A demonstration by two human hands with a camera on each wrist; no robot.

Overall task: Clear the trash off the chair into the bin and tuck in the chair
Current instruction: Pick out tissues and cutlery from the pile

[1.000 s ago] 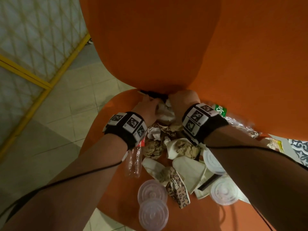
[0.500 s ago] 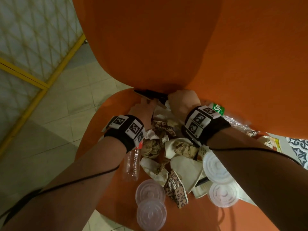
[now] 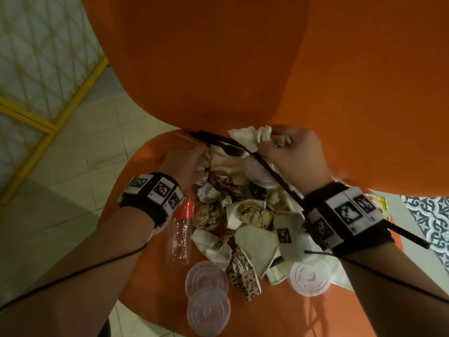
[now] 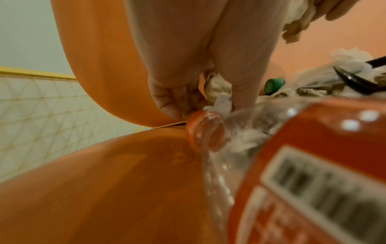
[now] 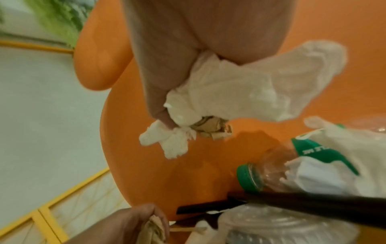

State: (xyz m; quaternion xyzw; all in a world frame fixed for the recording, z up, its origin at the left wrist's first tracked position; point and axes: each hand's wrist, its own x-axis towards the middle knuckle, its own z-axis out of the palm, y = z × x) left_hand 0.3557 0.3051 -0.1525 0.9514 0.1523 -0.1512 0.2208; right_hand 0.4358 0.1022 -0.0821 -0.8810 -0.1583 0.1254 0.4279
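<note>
While trash [image 3: 243, 215] lay heaped on the orange chair [image 3: 155, 249] seat, right hand [image 3: 291, 156] fingers gripped white napkins [image 5: 229, 92] above the heap, left hand [image 3: 184, 164] fingers pinched crumpled paper [image 5: 154, 229] at the chair back

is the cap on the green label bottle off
No, in the right wrist view the green cap sits on the neck of the green-label bottle, which lies on the orange chair.

The right hand [image 5: 167, 69] is gripping a white napkin [image 5: 219, 99] and brown paper wad [image 5: 213, 127] above the green-capped bottle [image 5: 269, 171] lying against the orange chair [image 5: 156, 156].
</note>
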